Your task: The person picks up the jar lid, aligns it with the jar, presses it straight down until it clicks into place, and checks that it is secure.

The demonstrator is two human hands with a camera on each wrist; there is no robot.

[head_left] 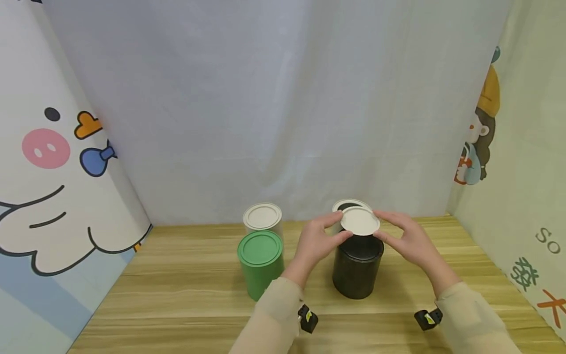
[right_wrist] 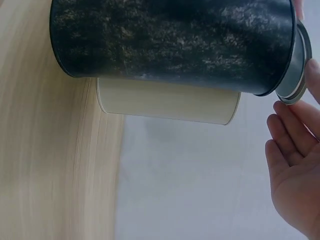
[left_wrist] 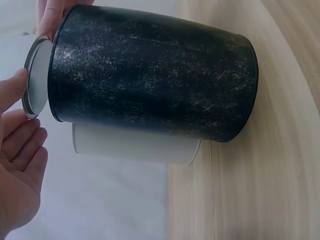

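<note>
A round white lid (head_left: 360,221) is held level above the black can (head_left: 357,275), overlapping the back of its top in the head view. My left hand (head_left: 319,239) pinches the lid's left edge between thumb and fingers. On the opposite edge, my right hand (head_left: 409,239) pinches it the same way. The wrist views show the lid's metallic underside (left_wrist: 41,77) tilted just off the black can's rim. Behind the black can stands a white can (left_wrist: 135,145), its dark opening partly showing past the lid in the head view.
Left of the black can stands a green can (head_left: 262,268) with a green lid. Just behind it is another white can (head_left: 263,216), lidded. All stand on a wooden table (head_left: 190,285), with a pale curtain (head_left: 221,123) at the back and printed panels on both sides.
</note>
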